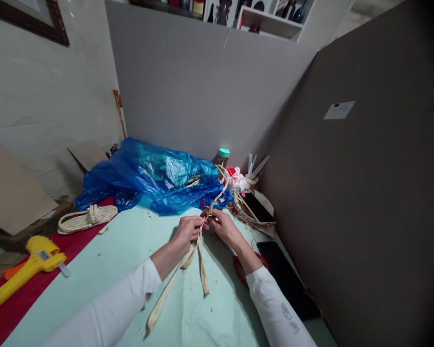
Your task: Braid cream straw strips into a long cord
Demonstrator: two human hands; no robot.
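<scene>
Both my hands meet over the pale green table cover (130, 250). My left hand (186, 232) is closed on flat straw strips (181, 270) that hang loose toward me. My right hand (224, 226) pinches the same strips right beside it. From between the two hands a twisted straw braid (217, 195) runs up and away toward the clutter at the back. Both arms wear white sleeves.
A crumpled blue plastic bag (155, 176) lies at the back. A small woven straw sandal (87, 218) and a yellow glue gun (29, 265) rest on red cloth at left. Two dark phones (260, 207) lie right, near a green-capped bottle (222, 156). Grey partition boards enclose the desk.
</scene>
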